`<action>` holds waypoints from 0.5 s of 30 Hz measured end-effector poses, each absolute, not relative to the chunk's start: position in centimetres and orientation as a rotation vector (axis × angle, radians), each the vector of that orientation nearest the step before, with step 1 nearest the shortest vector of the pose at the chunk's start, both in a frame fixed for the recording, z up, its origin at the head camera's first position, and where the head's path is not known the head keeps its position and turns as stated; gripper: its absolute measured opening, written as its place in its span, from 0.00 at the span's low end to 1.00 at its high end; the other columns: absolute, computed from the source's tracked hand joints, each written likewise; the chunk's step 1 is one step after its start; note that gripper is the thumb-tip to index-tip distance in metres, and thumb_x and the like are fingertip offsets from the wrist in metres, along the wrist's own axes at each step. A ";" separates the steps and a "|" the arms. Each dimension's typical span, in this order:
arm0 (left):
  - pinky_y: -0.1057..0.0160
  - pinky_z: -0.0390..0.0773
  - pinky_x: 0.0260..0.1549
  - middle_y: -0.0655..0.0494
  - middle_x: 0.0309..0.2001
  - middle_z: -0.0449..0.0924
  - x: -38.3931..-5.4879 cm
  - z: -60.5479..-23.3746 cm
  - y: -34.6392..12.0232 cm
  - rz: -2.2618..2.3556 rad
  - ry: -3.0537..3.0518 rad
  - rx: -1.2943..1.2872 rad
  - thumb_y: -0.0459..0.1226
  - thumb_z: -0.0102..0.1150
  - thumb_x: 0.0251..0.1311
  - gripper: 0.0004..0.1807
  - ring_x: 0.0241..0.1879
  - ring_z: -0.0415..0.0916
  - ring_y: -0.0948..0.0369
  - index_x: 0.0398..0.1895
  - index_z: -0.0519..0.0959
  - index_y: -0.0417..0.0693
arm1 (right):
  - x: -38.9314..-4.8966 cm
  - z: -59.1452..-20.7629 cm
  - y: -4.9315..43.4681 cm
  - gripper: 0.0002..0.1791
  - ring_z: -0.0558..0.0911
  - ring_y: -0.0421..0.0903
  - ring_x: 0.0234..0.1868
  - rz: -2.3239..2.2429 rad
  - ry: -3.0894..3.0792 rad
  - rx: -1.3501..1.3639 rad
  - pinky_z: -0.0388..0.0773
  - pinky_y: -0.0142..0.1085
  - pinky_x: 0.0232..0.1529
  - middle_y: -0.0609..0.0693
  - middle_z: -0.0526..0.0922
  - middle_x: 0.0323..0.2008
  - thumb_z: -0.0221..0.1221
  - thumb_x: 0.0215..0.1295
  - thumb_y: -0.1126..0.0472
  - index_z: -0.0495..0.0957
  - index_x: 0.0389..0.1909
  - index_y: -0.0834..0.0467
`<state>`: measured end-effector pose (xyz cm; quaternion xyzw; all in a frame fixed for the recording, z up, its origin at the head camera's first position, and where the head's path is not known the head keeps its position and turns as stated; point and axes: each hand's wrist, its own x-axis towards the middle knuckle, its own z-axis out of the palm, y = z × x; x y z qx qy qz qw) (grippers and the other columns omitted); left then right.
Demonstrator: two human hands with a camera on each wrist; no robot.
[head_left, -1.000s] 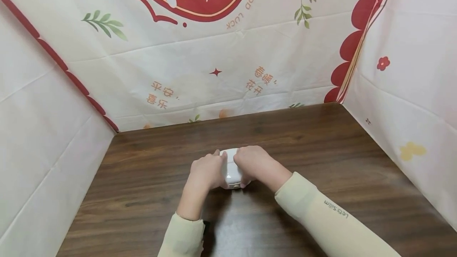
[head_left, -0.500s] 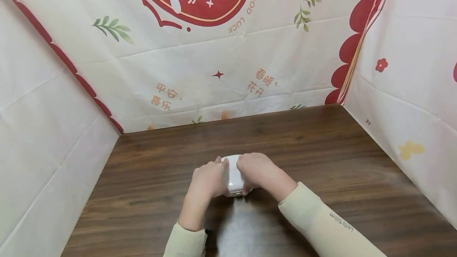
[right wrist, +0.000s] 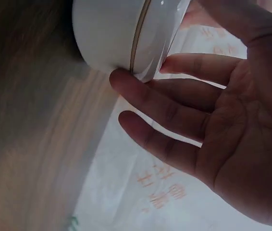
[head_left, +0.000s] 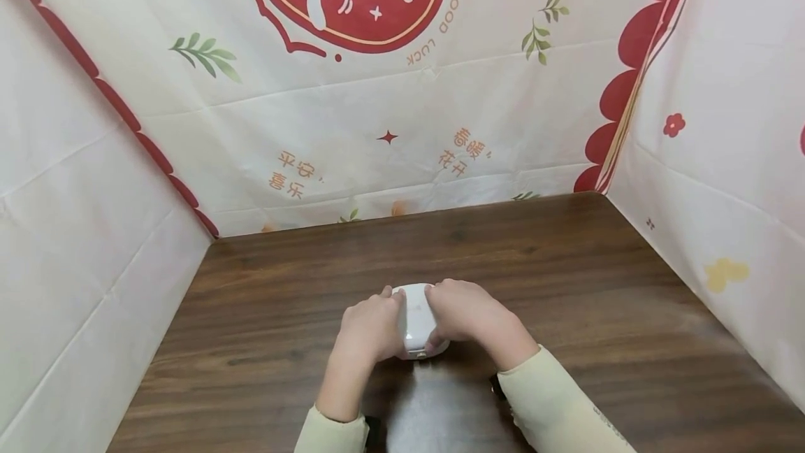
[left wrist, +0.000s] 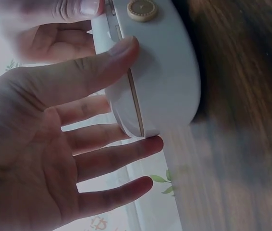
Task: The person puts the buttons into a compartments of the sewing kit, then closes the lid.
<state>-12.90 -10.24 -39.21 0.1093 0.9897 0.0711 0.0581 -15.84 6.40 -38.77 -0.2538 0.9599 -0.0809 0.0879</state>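
A small white box (head_left: 416,314) with rounded corners rests on the brown table, between both hands. In the left wrist view a thin gold seam (left wrist: 134,98) runs round it, and a round gold knob (left wrist: 142,8) sits on its front. My left hand (head_left: 372,326) grips the left side, its thumb (left wrist: 95,70) lying across the seam while other fingers reach along the far side. From the right, my right hand (head_left: 467,310) holds the box, fingertips touching the side near the seam in the right wrist view. The lid looks closed; the contents are hidden.
The wood-grain table (head_left: 283,285) spreads out around the box. A white printed cloth (head_left: 339,103) hangs behind it, with plain white cloth walls at left and right. Dark wrist straps (head_left: 372,432) show by the cream sleeves.
The head view has tilted, so box and hands sit lower in it. My right hand has shifted slightly outward, and more of the lid shows between the hands.
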 end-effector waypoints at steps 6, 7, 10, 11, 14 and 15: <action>0.45 0.79 0.39 0.47 0.69 0.69 -13.0 -39.5 -10.3 0.294 2.973 0.311 0.49 0.82 0.29 0.54 0.51 0.81 0.44 0.68 0.69 0.54 | -16.1 -39.2 7.3 0.41 0.79 0.44 0.33 -0.346 2.826 -0.734 0.76 0.42 0.35 0.45 0.82 0.33 0.79 0.34 0.43 0.78 0.51 0.57; 0.44 0.79 0.40 0.47 0.70 0.68 -13.1 -39.5 -10.4 0.310 2.968 0.301 0.48 0.82 0.29 0.54 0.52 0.80 0.44 0.68 0.69 0.55 | -16.2 -39.1 7.3 0.41 0.79 0.43 0.33 -0.358 2.825 -0.729 0.76 0.42 0.35 0.45 0.82 0.33 0.79 0.34 0.42 0.78 0.51 0.56; 0.44 0.79 0.41 0.49 0.71 0.67 -13.2 -39.5 -10.5 0.341 2.967 0.290 0.47 0.83 0.28 0.54 0.54 0.80 0.44 0.68 0.69 0.56 | -16.4 -39.1 7.5 0.42 0.79 0.43 0.34 -0.399 2.820 -0.711 0.76 0.42 0.36 0.46 0.84 0.35 0.79 0.35 0.42 0.78 0.54 0.57; 0.44 0.79 0.42 0.49 0.71 0.67 -13.2 -39.5 -10.6 0.347 2.965 0.290 0.47 0.83 0.28 0.54 0.54 0.79 0.44 0.68 0.69 0.56 | -16.4 -39.1 7.5 0.43 0.79 0.44 0.35 -0.420 2.816 -0.699 0.76 0.42 0.37 0.47 0.84 0.37 0.79 0.35 0.43 0.78 0.55 0.57; 0.43 0.78 0.43 0.49 0.72 0.66 -13.4 -39.5 -10.8 0.391 2.945 0.301 0.47 0.82 0.29 0.55 0.57 0.78 0.45 0.69 0.68 0.56 | -16.7 -39.1 7.8 0.46 0.81 0.44 0.43 -0.478 2.793 -0.651 0.77 0.43 0.44 0.50 0.85 0.48 0.77 0.40 0.42 0.75 0.62 0.57; 0.43 0.78 0.45 0.49 0.72 0.65 -13.4 -39.6 -11.0 0.416 2.934 0.305 0.47 0.82 0.30 0.55 0.58 0.77 0.45 0.70 0.68 0.56 | -16.8 -39.0 8.0 0.46 0.81 0.44 0.45 -0.503 2.784 -0.635 0.77 0.43 0.46 0.51 0.84 0.51 0.76 0.42 0.41 0.74 0.63 0.57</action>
